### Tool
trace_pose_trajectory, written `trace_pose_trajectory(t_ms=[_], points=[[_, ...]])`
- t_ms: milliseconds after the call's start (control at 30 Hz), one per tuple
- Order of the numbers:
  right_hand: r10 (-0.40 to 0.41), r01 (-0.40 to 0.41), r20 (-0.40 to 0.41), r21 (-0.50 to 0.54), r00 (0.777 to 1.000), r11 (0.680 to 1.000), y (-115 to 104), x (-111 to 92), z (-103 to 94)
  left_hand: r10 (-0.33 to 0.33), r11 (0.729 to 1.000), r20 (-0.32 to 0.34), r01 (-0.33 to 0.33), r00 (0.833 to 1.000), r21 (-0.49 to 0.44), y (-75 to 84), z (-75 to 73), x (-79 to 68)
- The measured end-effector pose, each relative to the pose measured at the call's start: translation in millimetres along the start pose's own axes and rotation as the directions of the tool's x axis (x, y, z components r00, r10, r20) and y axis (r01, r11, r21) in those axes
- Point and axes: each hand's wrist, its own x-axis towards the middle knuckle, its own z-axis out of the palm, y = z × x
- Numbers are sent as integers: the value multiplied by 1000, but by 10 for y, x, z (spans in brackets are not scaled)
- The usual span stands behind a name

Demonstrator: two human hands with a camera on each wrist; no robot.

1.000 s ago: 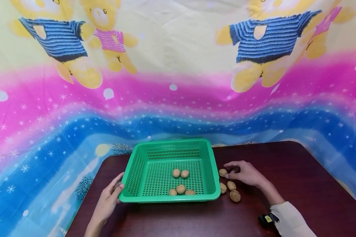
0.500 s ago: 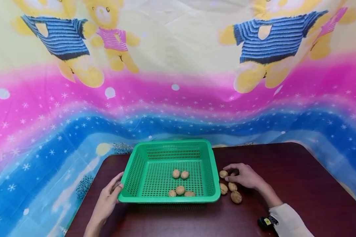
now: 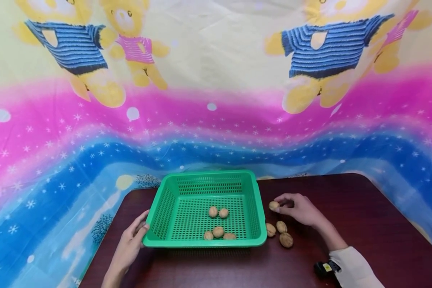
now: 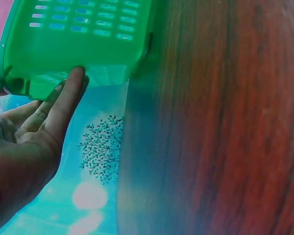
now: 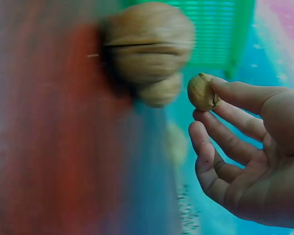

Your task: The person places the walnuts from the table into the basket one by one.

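Note:
A green plastic basket [image 3: 205, 243] sits on the table with several walnuts [image 3: 218, 231] inside, some near its middle and others by the front wall. My left hand [image 3: 130, 241] holds the basket's left side, thumb at the rim and fingers against the outer wall [image 4: 68, 54]. Right of the basket, my right hand [image 3: 299, 209] pinches a walnut [image 5: 201, 92] between thumb and fingers, just above the table. Three more walnuts lie below that hand, one close to the basket wall [image 3: 271, 230], one beside it [image 3: 281, 227], and a darker one nearer the front [image 3: 286, 240].
The dark reddish wooden table [image 3: 360, 216] has rounded far corners. A printed cloth [image 3: 216, 132] with bears and snowflakes hangs directly behind and around it. A black device [image 3: 325, 268] is strapped at my right wrist, over a light sleeve [image 3: 356, 267].
My right hand has closed on the walnut beside the basket and raised it slightly, away from the other three. The left hand and the basket stay in place.

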Motion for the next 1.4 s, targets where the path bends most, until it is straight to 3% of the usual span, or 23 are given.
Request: trace_pose_trajectory(t_ms=[267,400,767,1000,1400], points=[[-7,11,-110,32,994,999,-326,-87,-227,1,1000,5,-1,1000,-11,5,5,4],[-27,34,-117,60,993,998,-539,-72,-238,-8,999,8,8,1000,-31,5,10,4],[-101,110,-66,135,993,985,-1014,52,-65,-36,999,4,36,999,-34,-8,5,3],[-105,110,-38,193,994,975,-1157,85,89,-39,999,16,39,999,-19,5,-7,25],[-179,173,24,160,984,972,-1334,196,369,15,999,12,-15,1000,-29,-29,-13,32]])
